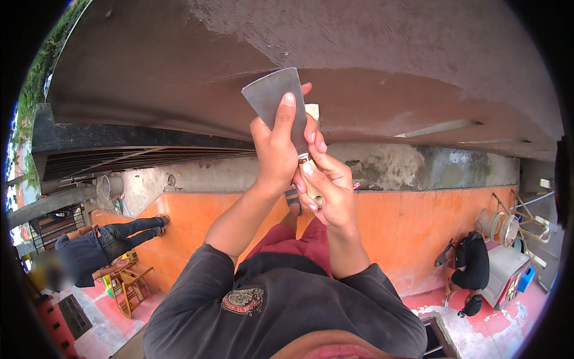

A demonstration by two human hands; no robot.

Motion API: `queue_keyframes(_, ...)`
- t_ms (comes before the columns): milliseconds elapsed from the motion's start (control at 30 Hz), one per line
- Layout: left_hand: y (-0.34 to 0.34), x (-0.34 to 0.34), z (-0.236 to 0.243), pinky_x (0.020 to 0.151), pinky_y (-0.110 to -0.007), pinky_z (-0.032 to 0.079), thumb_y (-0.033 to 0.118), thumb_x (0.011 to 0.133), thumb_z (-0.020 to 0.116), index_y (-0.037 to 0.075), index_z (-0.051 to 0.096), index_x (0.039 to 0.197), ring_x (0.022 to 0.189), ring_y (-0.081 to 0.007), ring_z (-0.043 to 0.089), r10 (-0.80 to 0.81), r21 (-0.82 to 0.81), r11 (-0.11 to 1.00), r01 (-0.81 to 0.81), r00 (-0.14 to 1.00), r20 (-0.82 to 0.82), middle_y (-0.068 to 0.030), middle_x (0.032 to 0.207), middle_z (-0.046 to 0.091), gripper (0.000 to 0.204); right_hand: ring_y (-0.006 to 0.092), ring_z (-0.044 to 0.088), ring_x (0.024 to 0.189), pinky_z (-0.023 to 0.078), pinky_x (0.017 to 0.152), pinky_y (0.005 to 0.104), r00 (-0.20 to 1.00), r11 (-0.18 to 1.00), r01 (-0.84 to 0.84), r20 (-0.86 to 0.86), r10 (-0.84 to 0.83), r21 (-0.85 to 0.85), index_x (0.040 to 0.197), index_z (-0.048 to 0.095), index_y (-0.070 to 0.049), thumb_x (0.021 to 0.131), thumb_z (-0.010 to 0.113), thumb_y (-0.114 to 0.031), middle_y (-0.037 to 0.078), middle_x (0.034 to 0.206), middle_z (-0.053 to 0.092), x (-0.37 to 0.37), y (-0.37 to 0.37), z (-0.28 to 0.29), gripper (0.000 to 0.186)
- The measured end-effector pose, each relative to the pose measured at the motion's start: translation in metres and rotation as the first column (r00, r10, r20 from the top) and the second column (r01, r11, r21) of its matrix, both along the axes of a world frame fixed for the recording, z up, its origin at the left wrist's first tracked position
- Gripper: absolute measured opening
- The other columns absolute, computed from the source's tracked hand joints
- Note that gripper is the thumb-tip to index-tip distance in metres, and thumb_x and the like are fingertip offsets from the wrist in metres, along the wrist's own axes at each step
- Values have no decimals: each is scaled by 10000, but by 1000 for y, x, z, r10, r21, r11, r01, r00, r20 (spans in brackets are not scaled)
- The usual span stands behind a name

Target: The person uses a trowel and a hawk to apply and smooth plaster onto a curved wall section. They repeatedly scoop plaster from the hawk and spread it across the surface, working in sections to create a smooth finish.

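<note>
I hold a wide steel scraper blade [269, 90] upright in the middle of the view. My left hand [276, 149] grips it, thumb pressed along its face and fingertips curled behind. Just below and to the right, my right hand [329, 188] is closed around the pale handle [314, 190] near the metal collar under the blade. A cream-coloured piece [312, 109] shows behind the blade, partly hidden, too little to identify.
Above is a brown-grey wall [418, 72], above a concrete strip [382, 167] and orange tiling [394, 239]. A person [119, 242] is at left by a wooden chair [128, 287]; another bent person [469, 269] is at right near buckets [502, 227] and poles.
</note>
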State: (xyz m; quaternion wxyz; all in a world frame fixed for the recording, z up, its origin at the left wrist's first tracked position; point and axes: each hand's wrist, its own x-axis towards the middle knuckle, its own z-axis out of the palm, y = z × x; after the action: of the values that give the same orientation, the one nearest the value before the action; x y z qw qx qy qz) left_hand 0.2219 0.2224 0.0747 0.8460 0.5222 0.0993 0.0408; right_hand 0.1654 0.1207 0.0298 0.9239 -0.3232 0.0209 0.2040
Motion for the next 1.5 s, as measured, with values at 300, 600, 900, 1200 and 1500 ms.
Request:
queue_keyframes(300, -8, 7, -17, 492, -341, 510, 394, 1087, 494, -136, 469, 1349, 477, -182, 549, 34, -4, 999, -34, 998, 47, -62, 590, 484, 592, 45, 414, 515, 345, 459, 196, 995, 994, -20, 93, 30, -107, 1408, 555, 44, 1067, 550, -103, 28, 782, 573, 9, -10, -16, 372)
queue_keyframes(600, -17, 11, -25, 456, -350, 510, 408, 1080, 496, -124, 466, 1334, 441, -180, 526, 107, -62, 993, -102, 991, 84, -55, 566, 456, 591, 30, 424, 519, 340, 454, 206, 987, 973, -53, 134, 85, -225, 1207, 647, 54, 1057, 576, -100, 15, 761, 578, 18, -25, -15, 226)
queue_keyframes(900, -15, 15, -11, 480, -348, 499, 416, 1078, 518, -140, 472, 1344, 483, -196, 573, 164, -109, 982, -151, 978, 125, -70, 587, 503, 618, 23, 422, 510, 337, 448, 205, 978, 963, -90, 158, 133, -253, 1056, 659, 47, 1058, 576, -109, 8, 751, 575, 28, -27, 4, 177)
queue_keyframes(1200, -19, 8, -14, 476, -346, 489, 405, 1081, 510, -139, 476, 1344, 482, -197, 570, 149, -101, 984, -147, 989, 9, -73, 590, 504, 605, 26, 422, 506, 336, 447, 204, 990, 965, -109, 58, 126, -240, 1153, 658, 46, 1063, 564, -111, 7, 744, 572, 18, -30, 10, 204)
queue_keyframes(1500, -16, 5, -11, 475, -345, 493, 406, 1079, 516, -133, 476, 1350, 483, -196, 571, 145, -97, 985, -142, 989, 23, -74, 595, 511, 604, 26, 432, 509, 330, 451, 208, 984, 960, -113, 102, 143, -257, 1081, 652, 32, 1061, 557, -104, 5, 736, 571, 19, -28, 11, 167)
